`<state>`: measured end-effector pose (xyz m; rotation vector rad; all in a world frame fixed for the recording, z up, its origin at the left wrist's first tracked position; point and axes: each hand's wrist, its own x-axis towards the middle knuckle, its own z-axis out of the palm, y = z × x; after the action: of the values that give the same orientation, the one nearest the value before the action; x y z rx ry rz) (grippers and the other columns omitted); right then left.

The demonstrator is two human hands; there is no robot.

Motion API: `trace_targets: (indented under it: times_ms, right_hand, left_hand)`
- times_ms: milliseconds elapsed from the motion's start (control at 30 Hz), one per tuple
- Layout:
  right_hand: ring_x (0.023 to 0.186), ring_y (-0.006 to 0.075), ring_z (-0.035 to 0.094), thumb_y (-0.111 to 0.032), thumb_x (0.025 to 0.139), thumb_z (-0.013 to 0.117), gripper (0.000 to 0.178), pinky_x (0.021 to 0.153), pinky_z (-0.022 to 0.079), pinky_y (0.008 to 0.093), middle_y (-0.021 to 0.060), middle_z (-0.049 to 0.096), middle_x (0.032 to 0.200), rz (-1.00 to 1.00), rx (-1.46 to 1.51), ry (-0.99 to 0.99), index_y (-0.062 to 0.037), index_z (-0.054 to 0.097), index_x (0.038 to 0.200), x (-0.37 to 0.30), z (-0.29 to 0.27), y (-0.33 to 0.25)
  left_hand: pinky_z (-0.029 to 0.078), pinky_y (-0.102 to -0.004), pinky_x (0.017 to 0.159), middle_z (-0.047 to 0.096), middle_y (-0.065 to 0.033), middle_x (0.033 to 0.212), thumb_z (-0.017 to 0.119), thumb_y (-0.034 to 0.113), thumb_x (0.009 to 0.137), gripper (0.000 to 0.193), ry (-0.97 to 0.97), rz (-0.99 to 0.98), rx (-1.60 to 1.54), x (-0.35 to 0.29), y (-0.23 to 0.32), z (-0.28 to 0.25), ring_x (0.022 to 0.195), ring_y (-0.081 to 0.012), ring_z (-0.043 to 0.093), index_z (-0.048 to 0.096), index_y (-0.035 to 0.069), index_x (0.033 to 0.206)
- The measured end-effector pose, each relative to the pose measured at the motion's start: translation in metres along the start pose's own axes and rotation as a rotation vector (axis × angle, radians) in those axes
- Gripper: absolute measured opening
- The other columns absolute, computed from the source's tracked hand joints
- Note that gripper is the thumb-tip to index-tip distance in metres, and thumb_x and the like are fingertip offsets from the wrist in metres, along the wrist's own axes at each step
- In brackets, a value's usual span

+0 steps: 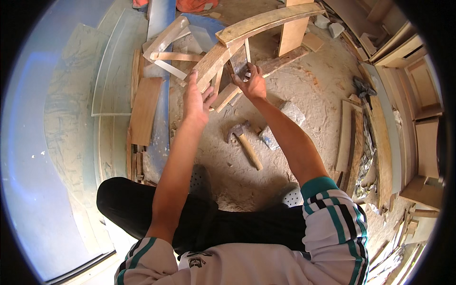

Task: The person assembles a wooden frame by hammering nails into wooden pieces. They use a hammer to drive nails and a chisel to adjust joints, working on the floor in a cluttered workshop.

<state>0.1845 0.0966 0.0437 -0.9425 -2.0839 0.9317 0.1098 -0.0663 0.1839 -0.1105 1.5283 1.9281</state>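
A wooden frame of curved and straight slats stands on the floor in front of me, with a curved top rail (270,23). My left hand (194,102) rests at the near end of a sloping plank (211,64) of this frame, thumb up along its side and fingers stretched out. Inside the frame, my right hand (254,86) has its fingers curled round the lower end of a short grey-brown board (240,61). Its fingertips are partly hidden. On the floor between my forearms lies a hammer (248,147) with a wooden handle.
A pale stone block (285,124) sits beside my right forearm. Left are a blue plank (159,114), a brown board (146,110) and glass-like sheets (111,90). Long timber strips (354,142) and wooden panels (427,147) line the right. Joined slats (166,40) lie beyond.
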Motion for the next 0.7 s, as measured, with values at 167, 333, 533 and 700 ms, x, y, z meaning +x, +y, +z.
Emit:
trace_targets:
  times_ms: [167, 333, 533, 700]
  right_hand:
    - [0.112, 0.0445, 0.056, -0.043, 0.079, 0.075, 0.076, 0.094, 0.049, 0.0485, 0.0259, 0.051, 0.127, -0.010, 0.042, 0.013, -0.0027, 0.043, 0.136, -0.003, 0.006, 0.002]
    - [0.114, 0.0450, 0.053, -0.040, 0.082, 0.072, 0.076, 0.095, 0.049, 0.0474, 0.0246, 0.048, 0.129, -0.051, -0.002, 0.083, -0.0028, 0.039, 0.139, -0.012, 0.001, 0.003]
    - [0.112, 0.0440, 0.052, -0.034, 0.084, 0.071, 0.073, 0.091, 0.049, 0.0485, 0.0242, 0.048, 0.122, -0.049, 0.029, 0.072, -0.0021, 0.035, 0.139, -0.017, 0.013, -0.008]
    - [0.113, 0.0433, 0.053, -0.036, 0.082, 0.073, 0.073, 0.092, 0.049, 0.0473, 0.0248, 0.050, 0.122, -0.092, -0.084, 0.008, -0.0002, 0.039, 0.135, -0.005, 0.008, 0.023]
  left_hand:
    - [0.032, -0.0477, 0.111, 0.036, -0.0230, 0.145, 0.073, 0.043, 0.084, 0.086, 0.280, 1.000, 0.620, 0.014, -0.006, -0.015, 0.131, -0.0391, 0.041, 0.032, -0.004, 0.144]
    - [0.038, -0.0471, 0.107, 0.044, -0.0306, 0.139, 0.079, 0.054, 0.072, 0.107, -0.150, 0.837, 1.493, 0.005, 0.058, 0.048, 0.131, -0.0411, 0.044, 0.029, -0.007, 0.143]
    - [0.046, -0.0433, 0.101, 0.052, -0.0288, 0.135, 0.081, 0.056, 0.066, 0.109, -0.288, 0.703, 1.668, 0.083, 0.052, 0.073, 0.122, -0.0381, 0.055, 0.032, -0.005, 0.141]
    - [0.049, -0.0404, 0.093, 0.069, -0.0172, 0.113, 0.080, 0.039, 0.069, 0.064, -0.223, 0.610, 1.639, 0.074, 0.041, 0.085, 0.108, -0.0322, 0.065, 0.064, 0.007, 0.122]
